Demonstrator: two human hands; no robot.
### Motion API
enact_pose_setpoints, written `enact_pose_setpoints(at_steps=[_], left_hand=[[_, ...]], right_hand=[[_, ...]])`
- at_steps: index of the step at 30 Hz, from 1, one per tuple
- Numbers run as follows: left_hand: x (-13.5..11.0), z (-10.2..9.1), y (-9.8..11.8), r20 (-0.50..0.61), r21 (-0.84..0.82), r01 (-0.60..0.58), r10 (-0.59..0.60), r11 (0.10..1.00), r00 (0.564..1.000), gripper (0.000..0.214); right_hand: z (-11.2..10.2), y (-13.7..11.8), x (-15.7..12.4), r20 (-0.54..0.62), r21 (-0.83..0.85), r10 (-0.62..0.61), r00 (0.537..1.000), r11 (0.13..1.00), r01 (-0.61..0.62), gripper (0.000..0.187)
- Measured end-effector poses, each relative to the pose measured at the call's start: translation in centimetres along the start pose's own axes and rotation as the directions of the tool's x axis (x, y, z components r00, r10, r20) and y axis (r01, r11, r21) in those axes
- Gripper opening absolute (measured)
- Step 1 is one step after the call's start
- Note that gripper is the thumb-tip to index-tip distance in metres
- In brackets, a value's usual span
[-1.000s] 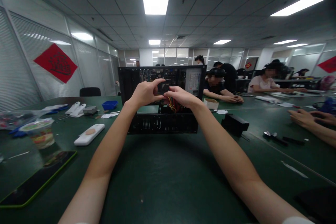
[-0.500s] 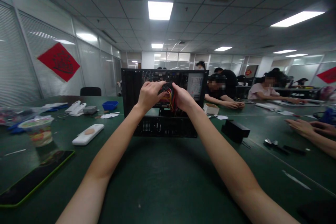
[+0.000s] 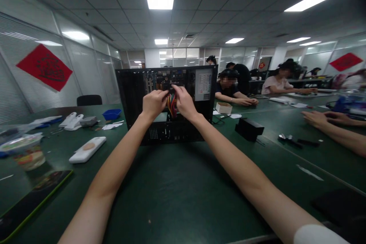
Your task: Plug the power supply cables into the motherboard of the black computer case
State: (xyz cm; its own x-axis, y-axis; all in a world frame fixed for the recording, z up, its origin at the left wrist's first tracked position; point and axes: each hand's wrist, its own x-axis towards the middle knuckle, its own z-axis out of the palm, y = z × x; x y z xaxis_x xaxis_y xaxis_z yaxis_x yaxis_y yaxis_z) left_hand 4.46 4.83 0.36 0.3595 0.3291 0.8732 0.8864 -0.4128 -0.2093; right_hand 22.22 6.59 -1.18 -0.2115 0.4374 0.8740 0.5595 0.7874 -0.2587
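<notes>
An open black computer case (image 3: 134,95) stands upright on the green table (image 3: 183,190), its inside facing me. Both my arms reach into it. My left hand (image 3: 153,103) is closed, its fingers pinched near a bundle of red, yellow and orange wires (image 3: 171,106). My right hand (image 3: 184,103) is closed too, its fingertips pinching the top of that bundle against the circuit board (image 3: 166,80). A white-labelled power supply (image 3: 203,84) sits in the case's upper right.
On the left lie a white remote-like device (image 3: 85,150), a tablet with a green edge (image 3: 25,202), a food cup (image 3: 24,152) and a blue tray (image 3: 111,114). A black box (image 3: 249,128) sits right of the case. Other people's hands (image 3: 320,119) rest at right.
My hands rose from the case's middle to its upper part, drawing the coloured wires up toward the circuit board. The view shifted, so the case now sits further left.
</notes>
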Motion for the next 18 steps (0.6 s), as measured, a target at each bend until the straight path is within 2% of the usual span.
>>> enact_pose_setpoints(at_steps=[2,5,7,10,12,14,16,18], left_hand=[[-0.3,0.8,-0.1,0.062,-0.020,0.057,-0.056,0.998,0.997,0.033],[-0.9,2.1,-0.2,0.214,-0.050,0.105,-0.092,0.993,0.973,0.033],[-1.3,3.1,-0.1,0.328,-0.062,0.131,-0.104,0.989,0.939,0.034],[-2.0,4.3,-0.5,0.483,-0.068,0.168,-0.115,0.983,0.868,0.034],[-2.3,4.9,-1.1,0.535,-0.061,0.198,-0.136,0.978,0.834,0.035],[-2.5,5.3,-1.7,0.547,-0.065,0.204,-0.136,0.977,0.826,0.036],[-2.4,5.7,-2.1,0.569,-0.094,0.156,-0.075,0.983,0.819,0.036],[-1.8,6.0,-2.1,0.615,-0.116,0.073,0.014,0.991,0.789,0.035]], right_hand=[[0.2,0.5,-0.5,0.093,-0.166,-0.044,0.995,0.984,0.059,0.053],[0.5,1.4,-0.8,0.199,-0.329,-0.016,0.980,0.941,0.082,0.045],[0.6,2.2,-0.7,0.283,-0.390,0.036,0.958,0.917,0.081,0.037],[0.6,3.7,-0.7,0.399,-0.461,0.184,0.898,0.887,0.023,0.035],[0.6,4.8,-0.8,0.407,-0.493,0.272,0.872,0.869,-0.041,0.035],[0.6,5.6,-1.1,0.396,-0.502,0.317,0.862,0.861,-0.086,0.033],[0.6,6.0,-1.4,0.393,-0.501,0.338,0.855,0.858,-0.109,0.032],[0.5,6.0,-1.6,0.403,-0.493,0.339,0.850,0.863,-0.111,0.032]])
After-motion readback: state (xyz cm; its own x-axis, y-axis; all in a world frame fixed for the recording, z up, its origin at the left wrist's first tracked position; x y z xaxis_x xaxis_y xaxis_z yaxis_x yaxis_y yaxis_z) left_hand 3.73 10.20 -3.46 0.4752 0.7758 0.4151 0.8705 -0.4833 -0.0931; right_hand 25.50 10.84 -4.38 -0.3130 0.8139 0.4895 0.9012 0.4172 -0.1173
